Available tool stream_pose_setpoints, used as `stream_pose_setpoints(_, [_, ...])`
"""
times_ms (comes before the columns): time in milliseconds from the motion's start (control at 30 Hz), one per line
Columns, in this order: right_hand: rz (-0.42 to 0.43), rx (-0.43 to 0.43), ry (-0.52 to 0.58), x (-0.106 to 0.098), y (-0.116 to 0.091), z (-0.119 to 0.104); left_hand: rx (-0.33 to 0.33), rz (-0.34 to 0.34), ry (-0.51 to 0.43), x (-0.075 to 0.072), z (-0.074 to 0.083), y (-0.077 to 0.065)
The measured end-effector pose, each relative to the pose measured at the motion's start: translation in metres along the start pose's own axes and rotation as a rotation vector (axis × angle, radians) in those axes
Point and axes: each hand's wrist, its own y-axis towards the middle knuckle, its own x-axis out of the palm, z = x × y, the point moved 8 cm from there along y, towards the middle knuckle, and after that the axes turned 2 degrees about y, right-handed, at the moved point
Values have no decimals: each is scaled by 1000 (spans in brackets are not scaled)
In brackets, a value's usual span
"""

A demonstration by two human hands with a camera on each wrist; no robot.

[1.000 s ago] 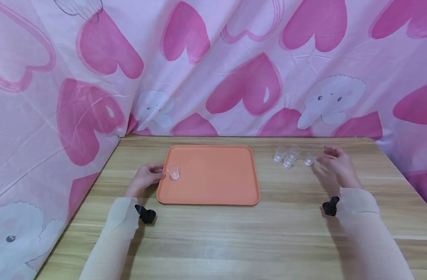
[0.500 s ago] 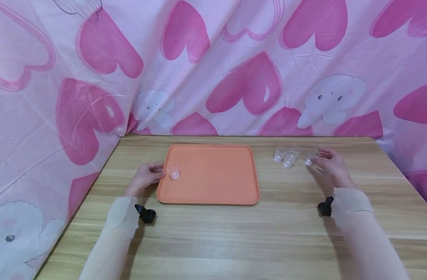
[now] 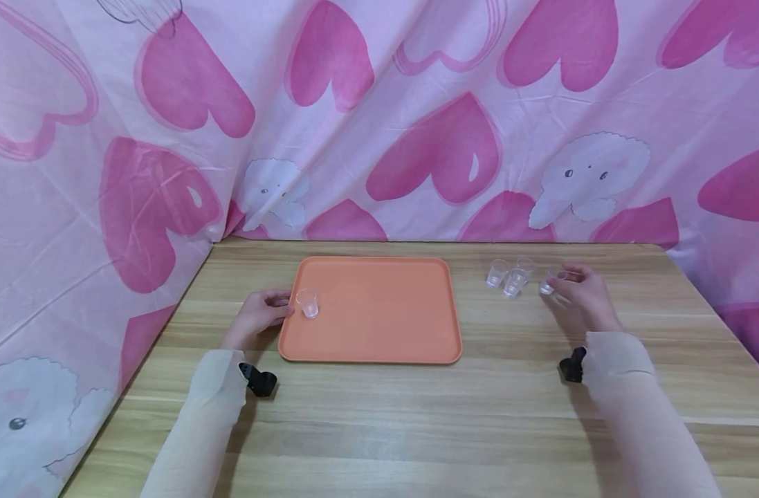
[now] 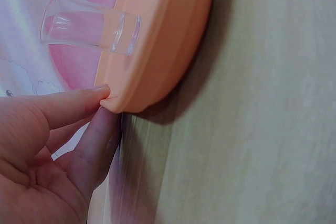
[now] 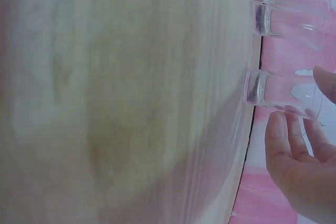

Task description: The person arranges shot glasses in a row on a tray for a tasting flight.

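My left hand (image 3: 259, 317) pinches the left rim of an orange tray (image 3: 379, 311), with the thumb and fingers on its edge (image 4: 113, 95) in the left wrist view. On the tray near that hand stands a small clear plastic cup (image 3: 308, 304), upright. My right hand (image 3: 587, 294) is at another clear cup (image 5: 283, 92), with the thumb and fingertips on either side near its rim. That cup stands upright on the table. Several similar cups (image 3: 513, 283) stand close together just to its left.
The wooden table (image 3: 379, 429) runs back to a pink cloth (image 3: 429, 138) with hearts, hung behind and along the left side. A black wrist camera (image 3: 261, 382) sits under the left sleeve, another wrist camera (image 3: 573, 365) under the right.
My right hand has moved left to the lone cup and closed its thumb and fingers around the rim. My left hand and the tray have stayed put.
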Motion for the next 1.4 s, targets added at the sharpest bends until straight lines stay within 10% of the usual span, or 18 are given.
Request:
stream_pose_setpoints(700, [82, -31, 84, -12, -2, -7, 2, -4, -10, 1, -2, 1])
stream_pose_setpoints(1167, [89, -187, 539, -3, -11, -74, -11, -16, -9, 0, -2, 3])
stream_pose_setpoints(1400, [23, -234, 488, 33, -19, -113, -13, -16, -18, -1, -2, 1])
